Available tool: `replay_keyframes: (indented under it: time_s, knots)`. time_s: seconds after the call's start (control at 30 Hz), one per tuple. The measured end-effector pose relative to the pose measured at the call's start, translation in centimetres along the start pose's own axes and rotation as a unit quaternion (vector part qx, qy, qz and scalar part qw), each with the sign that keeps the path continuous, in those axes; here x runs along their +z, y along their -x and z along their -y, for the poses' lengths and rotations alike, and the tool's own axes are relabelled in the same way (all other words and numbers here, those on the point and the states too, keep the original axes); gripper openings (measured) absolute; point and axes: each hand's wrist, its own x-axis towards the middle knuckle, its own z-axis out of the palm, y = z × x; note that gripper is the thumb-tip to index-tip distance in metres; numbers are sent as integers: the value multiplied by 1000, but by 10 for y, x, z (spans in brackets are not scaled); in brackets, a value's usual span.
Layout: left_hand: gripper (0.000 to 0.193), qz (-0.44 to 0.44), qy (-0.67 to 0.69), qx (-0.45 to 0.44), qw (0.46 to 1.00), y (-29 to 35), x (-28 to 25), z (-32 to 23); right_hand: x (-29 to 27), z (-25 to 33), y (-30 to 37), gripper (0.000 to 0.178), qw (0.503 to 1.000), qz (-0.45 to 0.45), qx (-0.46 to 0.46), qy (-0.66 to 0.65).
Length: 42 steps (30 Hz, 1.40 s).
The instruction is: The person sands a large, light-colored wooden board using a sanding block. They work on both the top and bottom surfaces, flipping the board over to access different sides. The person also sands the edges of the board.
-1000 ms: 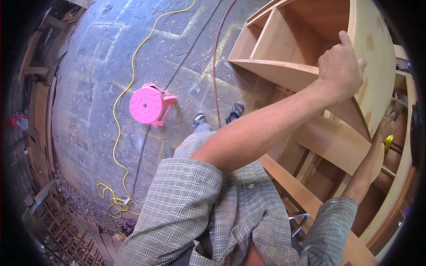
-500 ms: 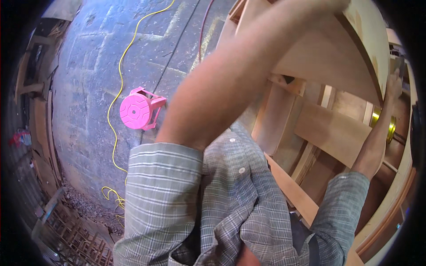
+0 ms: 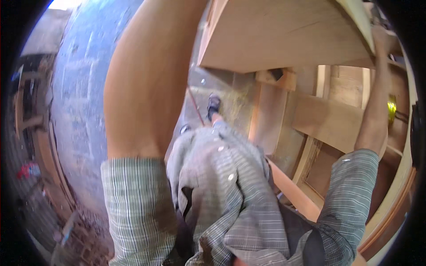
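My left forearm runs up past the top edge, so my left hand is outside the picture. It rises beside the left edge of a large plywood panel (image 3: pixel 284 37) with a curved, pale right edge. My right hand (image 3: pixel 382 40) is at the upper right, close to that curved edge. Its fingers look closed around something too dim and blurred to make out. Under my right forearm is an open wooden frame with a flat plywood board (image 3: pixel 330 116) across it. A shiny yellow round object (image 3: pixel 392 108) shows just right of the forearm.
A narrow wooden board (image 3: pixel 295 188) slants close to my right side. My shoe (image 3: pixel 214 104) stands on the concrete floor, with a reddish cord (image 3: pixel 195 104) near it. Scrap wood (image 3: pixel 44 155) and rubble lie along the far left.
My left arm has swung left and upward, taking the hand out at the top. The panel appears further left. The pink stool and yellow cord no longer show, and my shoe has come into view.
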Motion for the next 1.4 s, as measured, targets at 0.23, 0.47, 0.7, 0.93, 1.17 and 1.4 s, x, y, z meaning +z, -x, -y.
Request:
replay_keyframes:
  time_s: [0.23, 0.47, 0.7, 0.93, 1.17, 1.4]
  knots:
    - [47, -3, 134, -36, 990, -27, 13, 7, 50, -19, -30, 52, 993, 32, 85, 72]
    - [52, 56, 117, -59, 990, -54, 12, 9, 59, -23, -43, 56, 998, 22, 61, -3]
    - [51, 48, 126, -67, 989, -50, 4, 7, 56, 11, -31, 53, 991, -121, 33, 48]
    - [49, 83, 270, -94, 955, -55, -11, 27, 9, 39, 26, 30, 968, -203, -87, -116]
    - [88, 133, 390, 73, 908, -36, -38, 89, -18, 69, 83, 35, 957, -209, -195, -48]
    - [80, 235, 217, 187, 929, -46, -3, 86, -14, 135, 98, 51, 971, -91, -223, -2]
